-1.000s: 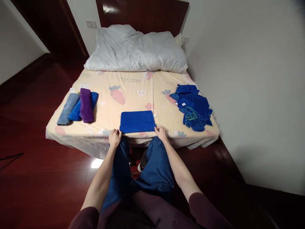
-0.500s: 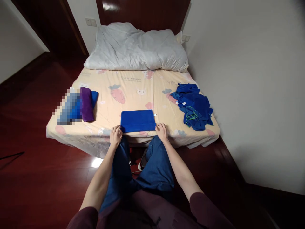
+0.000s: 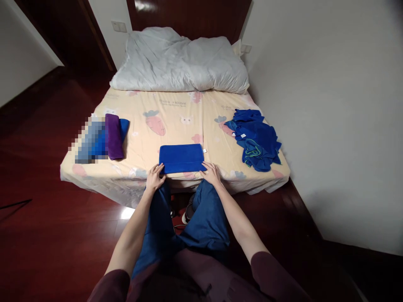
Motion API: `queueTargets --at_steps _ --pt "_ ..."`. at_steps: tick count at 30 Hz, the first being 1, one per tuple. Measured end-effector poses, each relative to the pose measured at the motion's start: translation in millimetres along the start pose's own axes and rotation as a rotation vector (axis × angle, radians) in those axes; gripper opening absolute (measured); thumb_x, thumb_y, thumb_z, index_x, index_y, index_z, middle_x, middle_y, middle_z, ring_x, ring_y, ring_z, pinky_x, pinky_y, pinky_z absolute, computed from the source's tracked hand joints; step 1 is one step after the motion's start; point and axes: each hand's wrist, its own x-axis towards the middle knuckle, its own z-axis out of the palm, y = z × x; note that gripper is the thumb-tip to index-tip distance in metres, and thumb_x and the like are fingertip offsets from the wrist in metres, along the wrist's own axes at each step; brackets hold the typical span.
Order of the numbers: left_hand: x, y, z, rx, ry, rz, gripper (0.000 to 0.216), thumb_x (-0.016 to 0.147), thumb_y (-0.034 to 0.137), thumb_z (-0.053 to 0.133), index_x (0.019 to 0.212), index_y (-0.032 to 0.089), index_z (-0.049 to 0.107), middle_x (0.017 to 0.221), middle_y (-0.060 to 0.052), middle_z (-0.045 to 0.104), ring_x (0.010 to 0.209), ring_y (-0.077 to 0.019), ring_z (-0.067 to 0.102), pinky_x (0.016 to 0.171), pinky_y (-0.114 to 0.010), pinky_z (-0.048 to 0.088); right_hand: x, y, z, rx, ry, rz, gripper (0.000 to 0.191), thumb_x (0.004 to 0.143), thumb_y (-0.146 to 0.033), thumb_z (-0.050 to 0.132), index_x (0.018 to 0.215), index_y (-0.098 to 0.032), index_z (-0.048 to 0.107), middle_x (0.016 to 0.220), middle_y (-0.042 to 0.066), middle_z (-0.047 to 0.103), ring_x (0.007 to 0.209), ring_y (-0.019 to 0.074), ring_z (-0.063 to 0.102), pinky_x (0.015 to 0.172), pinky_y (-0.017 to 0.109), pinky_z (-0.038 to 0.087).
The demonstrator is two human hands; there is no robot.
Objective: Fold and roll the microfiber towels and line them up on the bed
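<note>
A blue towel (image 3: 181, 155) lies folded into a flat rectangle at the bed's near edge. A crease runs along its front strip, and a small white tag sticks out on its right side. My left hand (image 3: 155, 178) rests at the front left corner, fingers stretched over the cloth and thumb apart by the front edge. At the front right corner, my right hand (image 3: 211, 173) has its fingers laid out on the towel, with the thumb near the edge. Neither hand appears to pinch the fabric. The undersides of both hands are hidden.
On the right of the bed (image 3: 176, 121) is a crumpled pile of blue cloths (image 3: 260, 140). A folded purple towel (image 3: 113, 136) lies at left on a blue one (image 3: 125, 128), partly pixelated. A pale quilt (image 3: 185, 63) is heaped at the headboard.
Both hands have loosened from the front corners, their fingers stretching out onto the towel. My right hand has shifted slightly inward. The towel stays nearly in place.
</note>
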Motion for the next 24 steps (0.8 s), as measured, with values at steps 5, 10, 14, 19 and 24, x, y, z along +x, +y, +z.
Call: queueTargets --at_steps 5,10,14,19,24 --pt "1.8 0.9 2.8 -0.001 0.031 -0.036 0.065 0.079 0.011 0.052 0.143 0.024 0.055 0.152 -0.002 0.054 0.140 -0.0280 0.046 0.117 -0.048 0.038 2.0 5.0 4.4 0.035 -0.005 -0.001 0.052 0.083 -0.018 0.064 0.135 -0.022 0.065 0.139 0.008 0.064 0.128 0.0274 0.056 0.113 0.048 0.044" --pt "3.1 0.6 4.6 -0.004 0.052 -0.063 0.062 0.080 0.008 0.050 0.140 0.024 0.058 0.150 -0.003 0.056 0.136 -0.0293 0.048 0.114 -0.050 0.041 3.5 7.2 8.5 0.046 0.012 -0.010 0.058 0.081 -0.006 0.052 0.135 -0.020 0.065 0.139 0.007 0.064 0.129 0.0245 0.055 0.116 0.044 0.043" --pt "2.7 0.1 2.5 -0.002 0.049 -0.071 0.057 0.084 0.009 0.047 0.138 0.024 0.061 0.149 -0.004 0.057 0.134 -0.0292 0.048 0.113 -0.051 0.042 4.6 6.7 8.5 0.060 0.024 0.000 0.057 0.082 -0.003 0.047 0.132 -0.021 0.068 0.136 0.006 0.067 0.129 0.0233 0.056 0.117 0.044 0.044" --pt "1.3 -0.4 -0.3 -0.025 0.057 -0.056 0.054 0.087 0.011 0.044 0.137 0.023 0.061 0.148 -0.004 0.058 0.134 -0.0272 0.049 0.114 -0.048 0.043 4.8 5.2 7.3 0.059 0.043 -0.007 0.053 0.085 -0.005 0.045 0.129 -0.019 0.069 0.134 0.007 0.068 0.129 0.0229 0.056 0.117 0.044 0.043" --pt "2.0 1.9 -3.3 -0.034 0.055 -0.060 0.054 0.088 0.011 0.042 0.137 0.023 0.059 0.145 -0.007 0.059 0.133 -0.0260 0.050 0.114 -0.046 0.043 4.3 6.3 7.7 0.084 0.054 -0.010 0.051 0.085 -0.005 0.046 0.127 -0.020 0.069 0.135 0.007 0.068 0.127 0.0226 0.057 0.116 0.045 0.043"
